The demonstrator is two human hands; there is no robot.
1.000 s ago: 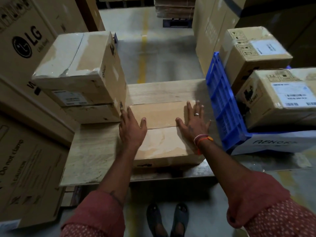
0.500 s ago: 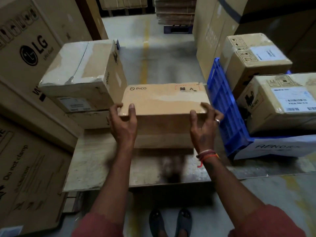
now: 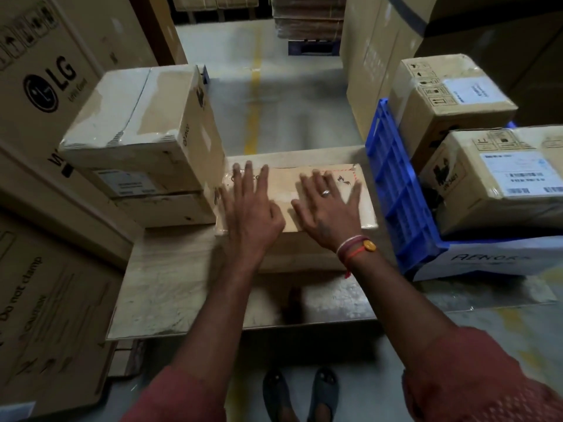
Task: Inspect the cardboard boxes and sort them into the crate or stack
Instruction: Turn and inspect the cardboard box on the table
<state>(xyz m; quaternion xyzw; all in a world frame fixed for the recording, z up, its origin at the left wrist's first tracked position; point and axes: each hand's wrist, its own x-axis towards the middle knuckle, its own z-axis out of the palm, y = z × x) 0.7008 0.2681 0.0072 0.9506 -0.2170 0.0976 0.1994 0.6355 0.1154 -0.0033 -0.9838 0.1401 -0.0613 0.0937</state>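
A flat brown cardboard box (image 3: pixel 286 190) with printed marks on its top lies on the wooden platform (image 3: pixel 170 278) in the middle. My left hand (image 3: pixel 249 208) and my right hand (image 3: pixel 329 208) both rest flat on its top face with fingers spread. To the left stands a stack of cardboard boxes (image 3: pixel 143 129), its side against the flat box. On the right a blue plastic crate (image 3: pixel 396 184) holds two labelled cardboard boxes (image 3: pixel 451 99), (image 3: pixel 505 178).
Large LG cartons (image 3: pixel 45 86) wall off the left side. Tall cartons (image 3: pixel 374 56) stand behind the crate. A grey floor aisle with a yellow line (image 3: pixel 254 102) runs ahead beyond the platform. My feet in sandals (image 3: pixel 301 394) stand at the platform's near edge.
One second ago my hands lay on the box's top. Half a second ago they held it tipped up by its sides. Now it lies flat, other face up, hands resting on it.
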